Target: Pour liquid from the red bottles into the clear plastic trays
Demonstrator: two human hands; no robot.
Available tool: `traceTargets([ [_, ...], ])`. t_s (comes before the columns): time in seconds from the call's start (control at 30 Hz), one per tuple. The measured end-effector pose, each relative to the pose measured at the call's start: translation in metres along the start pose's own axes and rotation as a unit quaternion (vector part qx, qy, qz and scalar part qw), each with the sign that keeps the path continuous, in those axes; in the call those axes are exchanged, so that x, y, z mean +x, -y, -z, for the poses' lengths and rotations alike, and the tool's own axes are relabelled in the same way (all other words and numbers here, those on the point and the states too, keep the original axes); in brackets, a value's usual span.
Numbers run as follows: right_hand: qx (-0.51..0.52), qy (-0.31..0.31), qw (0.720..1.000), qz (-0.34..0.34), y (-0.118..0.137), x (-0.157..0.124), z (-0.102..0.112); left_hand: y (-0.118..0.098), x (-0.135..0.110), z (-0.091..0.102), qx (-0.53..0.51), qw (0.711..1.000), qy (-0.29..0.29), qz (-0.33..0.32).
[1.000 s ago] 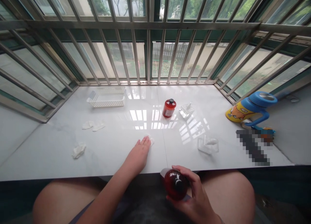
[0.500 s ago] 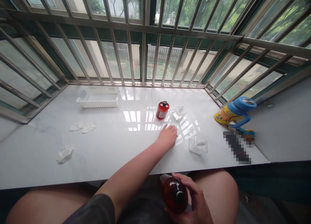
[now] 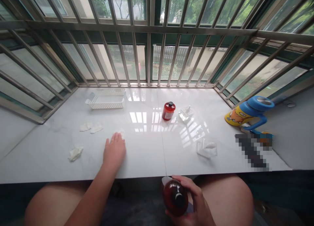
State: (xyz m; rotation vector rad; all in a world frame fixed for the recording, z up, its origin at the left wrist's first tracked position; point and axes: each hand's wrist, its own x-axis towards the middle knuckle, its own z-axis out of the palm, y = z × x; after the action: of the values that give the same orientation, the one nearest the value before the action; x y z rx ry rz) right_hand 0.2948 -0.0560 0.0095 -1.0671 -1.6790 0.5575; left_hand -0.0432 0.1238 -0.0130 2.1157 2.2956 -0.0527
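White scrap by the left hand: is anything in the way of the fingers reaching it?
Nothing visible stands in the way. The left hand rests open on the white sill, and the fingers end right beside the small white scrap, with only bare sill around them.
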Motion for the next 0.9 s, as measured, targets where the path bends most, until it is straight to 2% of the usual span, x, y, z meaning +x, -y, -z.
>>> traceTargets([
  [0.07, 0.003, 0.004, 1.0, 0.003, 0.0, 0.0, -0.004, 0.036, -0.005, -0.002, 0.005, 0.998, -0.015, 0.067],
  [0.1, 0.003, 0.006, 1.0, 0.004, 0.0, 0.0, -0.005, 0.046, -0.006, -0.002, 0.002, 0.997, -0.013, 0.081],
  [0.13, 0.003, 0.009, 1.0, 0.005, 0.0, 0.0, -0.007, 0.052, -0.006, -0.002, 0.002, 0.996, -0.011, 0.092],
  [0.2, 0.005, 0.013, 1.0, 0.008, 0.001, 0.001, -0.009, 0.047, -0.005, 0.001, 0.006, 0.995, -0.005, 0.102],
  [0.27, 0.006, 0.017, 1.0, 0.011, 0.002, 0.001, -0.01, 0.028, 0.0, 0.004, 0.011, 0.995, -0.002, 0.097],
  [0.33, 0.004, 0.022, 1.0, 0.015, 0.003, 0.001, -0.01, -0.003, 0.006, 0.005, 0.001, 0.998, 0.002, 0.061],
  [0.4, 0.003, 0.027, 0.999, 0.02, 0.004, -0.001, -0.009, -0.041, 0.01, 0.004, -0.017, 1.0, 0.01, -0.009],
  [0.47, 0.005, 0.031, 0.999, 0.028, 0.003, -0.004, -0.007, -0.085, 0.01, 0.001, -0.043, 0.992, 0.028, -0.111],
  [0.57, 0.01, 0.044, 0.998, 0.046, 0.003, -0.009, -0.002, -0.155, 0.0, -0.002, -0.083, 0.958, 0.054, -0.27],
  [0.63, 0.01, 0.051, 0.997, 0.05, 0.003, -0.013, 0.002, -0.197, -0.012, -0.002, -0.104, 0.929, 0.063, -0.351],
  [0.7, 0.006, 0.057, 0.997, 0.051, 0.003, -0.016, 0.005, -0.227, -0.023, -0.001, -0.119, 0.903, 0.069, -0.407],
  [0.8, 0.004, 0.071, 0.995, 0.068, 0.003, -0.019, 0.01, -0.244, -0.03, -0.002, -0.127, 0.895, 0.071, -0.422],
  [0.9, 0.013, 0.065, 0.994, 0.084, 0.004, -0.017, 0.012, -0.224, -0.014, -0.003, -0.119, 0.918, 0.07, -0.372],
])
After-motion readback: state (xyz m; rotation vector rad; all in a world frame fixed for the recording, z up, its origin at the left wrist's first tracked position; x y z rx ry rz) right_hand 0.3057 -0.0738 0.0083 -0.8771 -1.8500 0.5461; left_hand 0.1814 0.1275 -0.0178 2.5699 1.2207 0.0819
